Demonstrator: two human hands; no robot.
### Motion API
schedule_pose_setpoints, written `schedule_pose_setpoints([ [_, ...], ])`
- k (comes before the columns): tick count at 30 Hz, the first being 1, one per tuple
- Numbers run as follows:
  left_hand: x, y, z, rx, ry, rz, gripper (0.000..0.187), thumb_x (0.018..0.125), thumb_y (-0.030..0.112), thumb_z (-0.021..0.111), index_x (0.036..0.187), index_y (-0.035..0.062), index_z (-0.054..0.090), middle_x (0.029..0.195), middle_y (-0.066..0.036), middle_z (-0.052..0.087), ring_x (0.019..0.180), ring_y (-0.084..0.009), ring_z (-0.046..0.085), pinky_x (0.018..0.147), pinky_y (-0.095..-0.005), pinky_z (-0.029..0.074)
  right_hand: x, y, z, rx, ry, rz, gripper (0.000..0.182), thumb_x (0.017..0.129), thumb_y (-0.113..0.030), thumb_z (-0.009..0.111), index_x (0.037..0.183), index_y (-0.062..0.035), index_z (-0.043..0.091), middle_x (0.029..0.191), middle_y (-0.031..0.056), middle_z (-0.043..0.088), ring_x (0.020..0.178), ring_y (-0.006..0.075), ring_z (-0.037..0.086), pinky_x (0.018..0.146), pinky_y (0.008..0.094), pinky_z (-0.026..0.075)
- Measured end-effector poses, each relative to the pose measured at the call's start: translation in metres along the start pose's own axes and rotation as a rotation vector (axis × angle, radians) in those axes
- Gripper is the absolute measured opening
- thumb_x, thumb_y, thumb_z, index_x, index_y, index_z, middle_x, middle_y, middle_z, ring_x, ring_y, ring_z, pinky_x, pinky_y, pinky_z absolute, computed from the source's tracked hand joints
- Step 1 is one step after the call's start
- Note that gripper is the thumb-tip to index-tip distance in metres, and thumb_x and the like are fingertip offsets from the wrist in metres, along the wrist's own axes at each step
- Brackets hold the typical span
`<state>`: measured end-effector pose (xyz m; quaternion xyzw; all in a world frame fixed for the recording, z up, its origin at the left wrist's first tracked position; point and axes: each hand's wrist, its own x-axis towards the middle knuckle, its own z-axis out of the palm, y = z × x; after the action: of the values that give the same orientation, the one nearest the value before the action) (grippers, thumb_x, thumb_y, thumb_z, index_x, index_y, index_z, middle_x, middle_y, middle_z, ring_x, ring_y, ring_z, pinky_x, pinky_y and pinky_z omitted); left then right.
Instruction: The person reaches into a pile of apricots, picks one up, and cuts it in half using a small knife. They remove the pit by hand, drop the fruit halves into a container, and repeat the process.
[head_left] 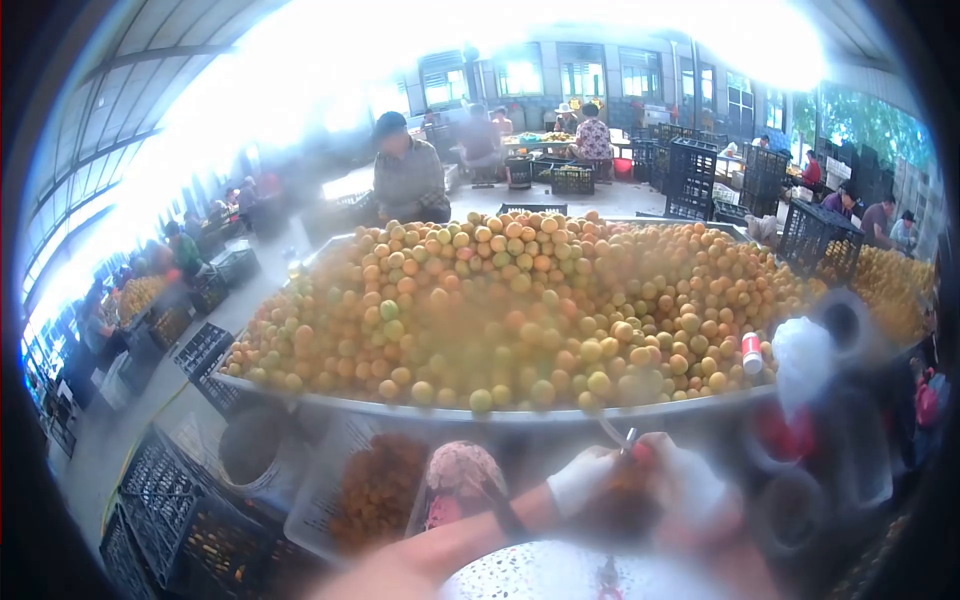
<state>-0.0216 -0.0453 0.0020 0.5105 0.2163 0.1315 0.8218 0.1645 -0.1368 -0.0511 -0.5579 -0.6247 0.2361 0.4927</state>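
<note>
My left hand (587, 480), in a white glove, is closed and reaches in from the lower left, a dark band on its forearm. My right hand (685, 485), also white-gloved, is closed close beside it, over the near edge of the fruit table. A small metal-tipped tool (630, 438) with a red part sticks up between them, apparently in the right hand's fingers. What the left fingers hold is blurred. Beyond the hands lies a wide heap of round orange-green fruit (480, 310) on the metal-edged table (520, 415).
A white tray of brown-orange pieces (380, 495) stands lower left, beside a dark bucket (255, 450) and black crates (160, 480). A red-and-white bottle (752, 353) and white plastic bag (803, 360) lie on the right. Another person (408, 175) is across the table.
</note>
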Motion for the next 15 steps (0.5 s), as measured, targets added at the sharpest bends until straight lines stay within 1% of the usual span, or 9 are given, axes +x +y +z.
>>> schedule_pose_setpoints([
  [1,0.006,-0.011,-0.005,-0.004,-0.001,0.008,0.041,0.098,0.040,0.058,0.110,0.0012,0.067,0.091,-0.002,0.066,0.078,-0.0087,0.061,0.066,-0.0225,0.048,0.000,-0.024,-0.004,-0.007,-0.005,-0.004,0.038,0.085,-0.015,0.076,0.116,-0.0064,0.055,0.090,0.0166,0.069,0.081,0.0343,0.070,0.067,0.0398,0.056],
  [3,0.020,-0.035,-0.016,0.122,0.011,0.049,0.040,0.098,0.039,0.057,0.110,0.0017,0.067,0.092,-0.002,0.066,0.079,-0.0080,0.060,0.068,-0.0230,0.048,-0.002,-0.095,-0.007,-0.404,-0.079,0.075,0.038,0.084,-0.017,0.076,0.113,-0.0073,0.054,0.089,0.0179,0.069,0.080,0.0363,0.069,0.066,0.0414,0.055],
  [6,-0.007,-0.006,0.002,0.087,0.035,-0.057,0.042,0.099,0.039,0.057,0.112,0.0002,0.067,0.095,-0.004,0.067,0.083,-0.0094,0.061,0.071,-0.0244,0.049,-0.008,-0.105,0.000,-0.530,0.009,0.031,0.040,0.084,-0.019,0.077,0.115,-0.0069,0.054,0.092,0.0137,0.069,0.081,0.0301,0.070,0.068,0.0377,0.055],
  [7,-0.007,-0.002,0.006,-0.030,-0.006,0.024,0.044,0.100,0.040,0.056,0.113,-0.0005,0.066,0.097,-0.004,0.067,0.084,-0.0101,0.061,0.073,-0.0247,0.049,-0.009,-0.097,0.006,-0.530,0.010,0.040,0.040,0.084,-0.019,0.077,0.115,-0.0069,0.054,0.092,0.0137,0.069,0.081,0.0301,0.070,0.068,0.0377,0.055],
  [8,-0.008,-0.003,0.010,-0.155,-0.046,0.090,0.045,0.101,0.040,0.055,0.114,-0.0012,0.065,0.099,-0.005,0.067,0.086,-0.0108,0.061,0.074,-0.0249,0.049,-0.009,-0.081,0.017,-0.129,0.195,0.075,0.040,0.086,-0.020,0.076,0.117,-0.0054,0.054,0.095,0.0107,0.068,0.084,0.0247,0.068,0.071,0.0346,0.054],
  [9,-0.006,-0.001,0.013,-0.118,-0.059,0.150,0.047,0.101,0.042,0.054,0.117,-0.0018,0.064,0.101,-0.005,0.066,0.086,-0.0110,0.060,0.074,-0.0243,0.049,-0.013,-0.072,0.026,0.273,0.378,0.107,0.040,0.088,-0.020,0.075,0.119,-0.0039,0.054,0.097,0.0076,0.067,0.087,0.0193,0.066,0.075,0.0316,0.053],
  [12,-0.006,0.007,0.009,0.069,0.038,0.183,0.048,0.101,0.044,0.053,0.114,-0.0008,0.064,0.098,-0.003,0.065,0.087,-0.0103,0.060,0.075,-0.0241,0.048,-0.003,-0.117,0.016,0.480,0.293,0.251,0.040,0.091,-0.017,0.071,0.123,0.0000,0.054,0.101,0.0042,0.064,0.094,0.0137,0.058,0.081,0.0272,0.050],
  [14,-0.014,0.016,0.013,0.034,0.028,0.142,0.047,0.101,0.044,0.053,0.112,0.0000,0.064,0.097,-0.002,0.064,0.087,-0.0093,0.059,0.076,-0.0245,0.048,-0.002,-0.107,0.020,0.321,0.293,0.087,0.042,0.091,-0.012,0.068,0.128,0.0018,0.052,0.103,0.0064,0.065,0.093,0.0135,0.060,0.083,0.0283,0.051],
  [15,-0.018,0.017,0.020,-0.135,-0.071,0.243,0.043,0.101,0.043,0.053,0.112,0.0025,0.064,0.099,-0.002,0.064,0.088,-0.0096,0.060,0.078,-0.0258,0.049,-0.004,-0.102,0.018,0.189,0.268,0.022,0.044,0.091,-0.011,0.068,0.130,0.0015,0.051,0.104,0.0070,0.066,0.092,0.0134,0.060,0.083,0.0291,0.051],
])
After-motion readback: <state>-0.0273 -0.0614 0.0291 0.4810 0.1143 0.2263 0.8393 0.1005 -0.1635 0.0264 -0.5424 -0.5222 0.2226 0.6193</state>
